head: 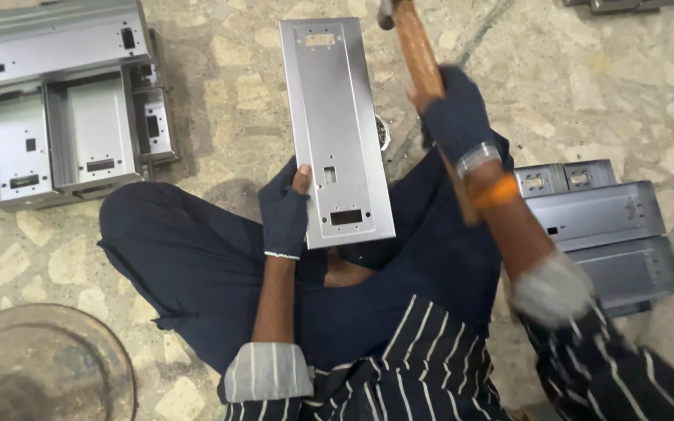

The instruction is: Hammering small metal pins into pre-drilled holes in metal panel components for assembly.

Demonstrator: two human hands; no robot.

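The sheet-metal panel [335, 132] lies flat on the stone floor [587, 93], long axis running near to far, just beyond the seated person's crossed legs. The left hand [285, 210] (dark glove, thumb tip bare) is closed on the panel's near left edge, thumb on the face. The right hand [455, 117], gloved, is wrapped tight round the wooden hammer handle [419, 58], raised just right of the panel; the head is cut off at the frame's far edge. Stacked metal housings [56, 109] sit far left, further ones [602, 226] right.
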